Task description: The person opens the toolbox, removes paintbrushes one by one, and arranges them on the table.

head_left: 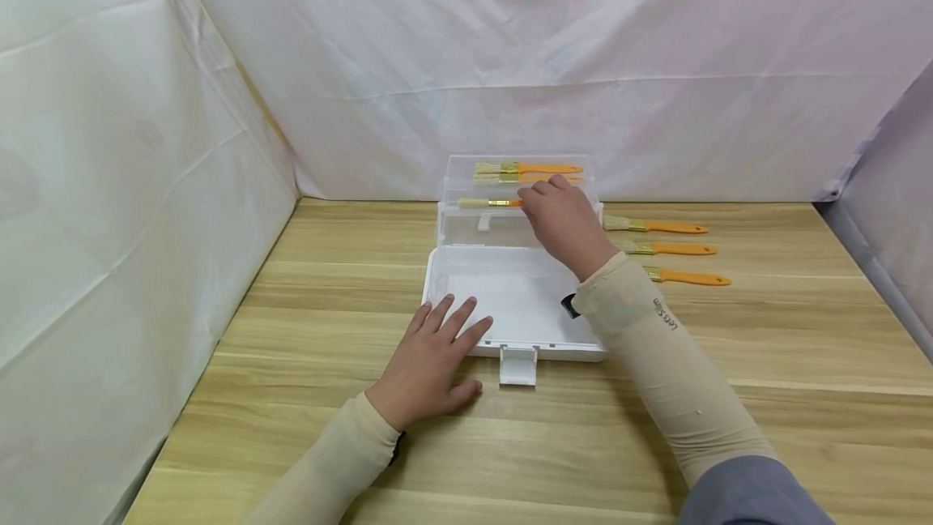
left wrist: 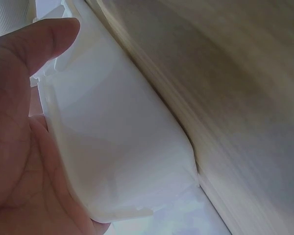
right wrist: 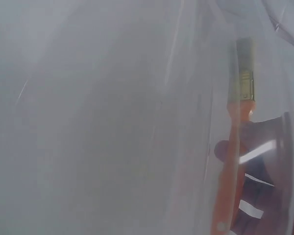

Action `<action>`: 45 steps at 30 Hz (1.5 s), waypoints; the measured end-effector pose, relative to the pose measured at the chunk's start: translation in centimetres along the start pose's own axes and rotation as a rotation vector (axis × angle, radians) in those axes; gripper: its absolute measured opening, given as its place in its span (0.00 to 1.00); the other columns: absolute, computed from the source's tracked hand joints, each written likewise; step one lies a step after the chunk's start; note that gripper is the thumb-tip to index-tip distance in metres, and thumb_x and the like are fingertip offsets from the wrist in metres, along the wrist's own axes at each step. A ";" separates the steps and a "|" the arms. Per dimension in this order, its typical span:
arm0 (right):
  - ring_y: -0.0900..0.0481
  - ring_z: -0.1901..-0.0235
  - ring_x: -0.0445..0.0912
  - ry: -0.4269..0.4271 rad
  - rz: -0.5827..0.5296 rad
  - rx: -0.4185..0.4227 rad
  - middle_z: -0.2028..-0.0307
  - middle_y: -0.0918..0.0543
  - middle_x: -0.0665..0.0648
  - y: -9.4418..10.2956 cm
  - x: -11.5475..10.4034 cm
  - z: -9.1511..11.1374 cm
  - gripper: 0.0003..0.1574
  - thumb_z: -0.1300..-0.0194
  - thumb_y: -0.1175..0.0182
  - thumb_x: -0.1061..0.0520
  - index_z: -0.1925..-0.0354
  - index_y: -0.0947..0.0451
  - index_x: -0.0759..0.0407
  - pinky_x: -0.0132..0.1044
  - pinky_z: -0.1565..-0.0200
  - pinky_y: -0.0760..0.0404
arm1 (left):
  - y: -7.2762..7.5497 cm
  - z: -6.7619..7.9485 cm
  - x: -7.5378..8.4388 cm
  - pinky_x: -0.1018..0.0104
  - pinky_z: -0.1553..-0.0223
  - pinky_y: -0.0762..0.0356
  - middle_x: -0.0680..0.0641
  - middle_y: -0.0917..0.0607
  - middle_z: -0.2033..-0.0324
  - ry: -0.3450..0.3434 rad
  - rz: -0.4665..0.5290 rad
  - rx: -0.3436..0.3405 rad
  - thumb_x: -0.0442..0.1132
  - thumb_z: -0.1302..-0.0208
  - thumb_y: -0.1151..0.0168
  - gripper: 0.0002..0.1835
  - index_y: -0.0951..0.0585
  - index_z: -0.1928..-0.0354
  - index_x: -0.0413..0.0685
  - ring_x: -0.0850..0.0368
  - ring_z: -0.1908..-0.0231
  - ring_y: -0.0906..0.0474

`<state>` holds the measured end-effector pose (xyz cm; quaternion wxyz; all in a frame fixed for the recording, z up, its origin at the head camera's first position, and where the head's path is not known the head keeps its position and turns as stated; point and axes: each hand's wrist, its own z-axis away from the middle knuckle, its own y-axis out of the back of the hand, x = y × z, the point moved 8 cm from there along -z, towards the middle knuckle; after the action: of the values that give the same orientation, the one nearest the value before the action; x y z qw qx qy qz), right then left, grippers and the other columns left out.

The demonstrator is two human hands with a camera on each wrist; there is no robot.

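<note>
Along the clear plastic lid point(head_left: 457, 189), the right hand point(head_left: 564, 219) pinches an orange-handled, pale-bristled paintbrush point(head_left: 492, 203) pointing leftward (left hand point(head_left: 432, 367) spread, farther).

Worn in Beige, Black and Grey-Blue

The left hand point(head_left: 430, 363) and the right hand point(head_left: 564, 221) are bare; the left sleeve point(head_left: 328, 460) and the right sleeve point(head_left: 681, 367) are both of plain beige cloth, close-fitting, each one ending near the wrist; the right sleeve carries a small dark lettering point(head_left: 665, 314), which seems to read "Let's Slim", and, toward the elbow, some fine creases; a black piece point(head_left: 569, 306) shows at the edge of the right wrist, and a smaller black part point(head_left: 397, 448) at the left one; above the right sleeve begins a grey-blue garment point(head_left: 754, 497), which looks wider.
</note>
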<state>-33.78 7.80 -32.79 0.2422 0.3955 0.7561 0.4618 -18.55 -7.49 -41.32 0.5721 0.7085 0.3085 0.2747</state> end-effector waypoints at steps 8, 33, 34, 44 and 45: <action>0.22 0.58 0.56 0.017 0.000 0.026 0.60 0.16 0.61 0.3 -0.2 0.0 0.06 0.33 0.36 0.63 0.58 0.17 0.63 0.47 0.56 0.21 | 0.1 -0.1 -0.1 0.40 0.32 0.46 0.43 0.35 0.28 -0.001 0.003 0.002 0.57 0.47 0.32 0.44 0.33 0.28 0.55 0.37 0.29 0.43; 0.26 0.59 0.58 -0.027 -0.001 0.027 0.63 0.22 0.61 4.8 -0.3 0.9 0.09 0.34 0.35 0.63 0.56 0.21 0.62 0.50 0.62 0.22 | 0.2 0.0 0.0 0.40 0.32 0.47 0.42 0.35 0.28 0.000 0.012 -0.013 0.57 0.46 0.32 0.43 0.33 0.27 0.55 0.37 0.29 0.43; 0.26 0.59 0.58 -0.026 -0.001 0.027 0.63 0.22 0.61 5.0 -0.3 1.1 0.08 0.35 0.35 0.64 0.56 0.21 0.62 0.50 0.63 0.22 | 0.2 0.0 0.1 0.40 0.32 0.47 0.42 0.35 0.28 0.001 0.014 -0.016 0.57 0.46 0.32 0.43 0.33 0.27 0.55 0.37 0.29 0.43; 0.28 0.60 0.58 -0.117 0.007 -0.087 0.60 0.22 0.62 5.5 0.7 2.3 0.10 0.34 0.37 0.64 0.54 0.22 0.62 0.50 0.61 0.24 | 0.4 0.1 0.1 0.40 0.32 0.47 0.42 0.35 0.28 -0.001 0.023 -0.008 0.56 0.46 0.31 0.43 0.33 0.27 0.54 0.36 0.29 0.43; 0.28 0.59 0.58 -0.125 0.007 -0.098 0.59 0.21 0.62 5.5 0.8 2.5 0.10 0.34 0.37 0.64 0.54 0.22 0.62 0.50 0.61 0.24 | 0.3 0.1 0.1 0.40 0.32 0.47 0.42 0.35 0.28 -0.001 0.022 -0.010 0.56 0.46 0.32 0.44 0.33 0.27 0.54 0.36 0.29 0.43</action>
<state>-30.36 11.20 -29.00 0.3065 0.4141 0.7145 0.4734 -18.39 -7.49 -41.00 0.5728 0.7092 0.2990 0.2820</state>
